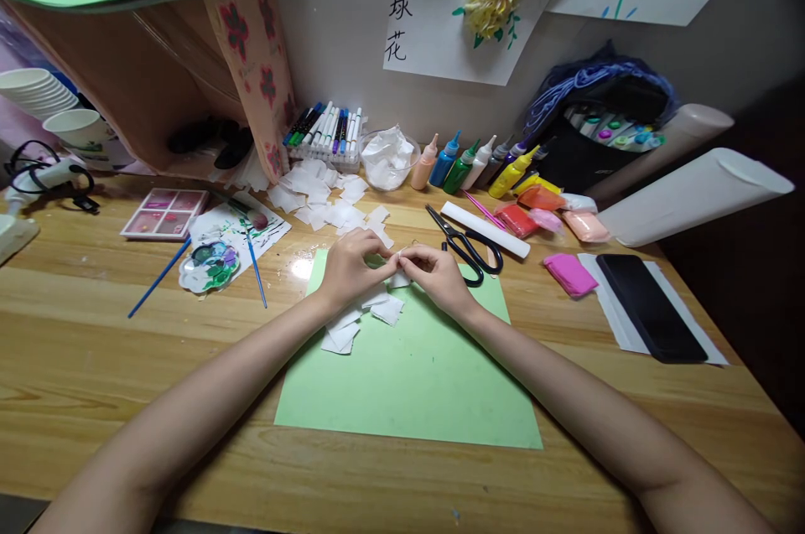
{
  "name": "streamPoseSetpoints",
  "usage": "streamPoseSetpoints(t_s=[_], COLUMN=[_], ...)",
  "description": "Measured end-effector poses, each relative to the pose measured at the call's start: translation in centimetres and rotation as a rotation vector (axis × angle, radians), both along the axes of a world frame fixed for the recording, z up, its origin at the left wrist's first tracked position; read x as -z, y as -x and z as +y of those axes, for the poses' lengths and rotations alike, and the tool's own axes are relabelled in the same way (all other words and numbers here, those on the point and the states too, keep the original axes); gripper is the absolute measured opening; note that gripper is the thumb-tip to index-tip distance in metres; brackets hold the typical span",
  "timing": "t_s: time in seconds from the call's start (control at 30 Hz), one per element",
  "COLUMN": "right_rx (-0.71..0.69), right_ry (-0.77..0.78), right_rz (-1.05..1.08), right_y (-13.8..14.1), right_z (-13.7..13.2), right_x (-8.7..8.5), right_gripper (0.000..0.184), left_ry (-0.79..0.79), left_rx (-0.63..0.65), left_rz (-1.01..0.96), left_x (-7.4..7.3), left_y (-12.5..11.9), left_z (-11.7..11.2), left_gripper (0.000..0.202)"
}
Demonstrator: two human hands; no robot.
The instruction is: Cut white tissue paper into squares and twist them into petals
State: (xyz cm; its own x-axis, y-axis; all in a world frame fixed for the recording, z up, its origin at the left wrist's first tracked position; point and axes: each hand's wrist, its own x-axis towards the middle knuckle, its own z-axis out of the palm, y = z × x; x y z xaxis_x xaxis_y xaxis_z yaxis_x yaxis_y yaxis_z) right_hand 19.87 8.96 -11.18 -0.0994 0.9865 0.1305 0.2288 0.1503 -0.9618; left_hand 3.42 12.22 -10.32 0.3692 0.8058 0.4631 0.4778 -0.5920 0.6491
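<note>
My left hand and my right hand meet above the top part of a green paper sheet. Thumbs and forefingers of both pinch one small white piece of tissue paper, mostly hidden by the fingertips. Under and beside my left hand lie several torn white tissue squares on the sheet. Black-handled scissors rest just beyond my right hand. Farther back, a loose heap of white tissue pieces spreads over the wooden table.
Paint bottles, a marker box and a tissue-filled bowl line the wall. Left are a paint palette and brushes. At right lie a white roll, clay packets and a phone.
</note>
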Motion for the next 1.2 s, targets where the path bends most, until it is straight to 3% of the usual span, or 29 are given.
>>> streamPoseSetpoints(t_s=[1.2], right_rx=[-0.007], right_ry=[0.025], right_rz=[0.005], right_y=[0.00], right_z=[-0.14], right_x=[-0.47], right_gripper=[0.021], left_ry=[0.073], left_rx=[0.043], left_rz=[-0.045], left_x=[-0.25], left_y=[0.02], left_z=[0.10], left_gripper=[0.011])
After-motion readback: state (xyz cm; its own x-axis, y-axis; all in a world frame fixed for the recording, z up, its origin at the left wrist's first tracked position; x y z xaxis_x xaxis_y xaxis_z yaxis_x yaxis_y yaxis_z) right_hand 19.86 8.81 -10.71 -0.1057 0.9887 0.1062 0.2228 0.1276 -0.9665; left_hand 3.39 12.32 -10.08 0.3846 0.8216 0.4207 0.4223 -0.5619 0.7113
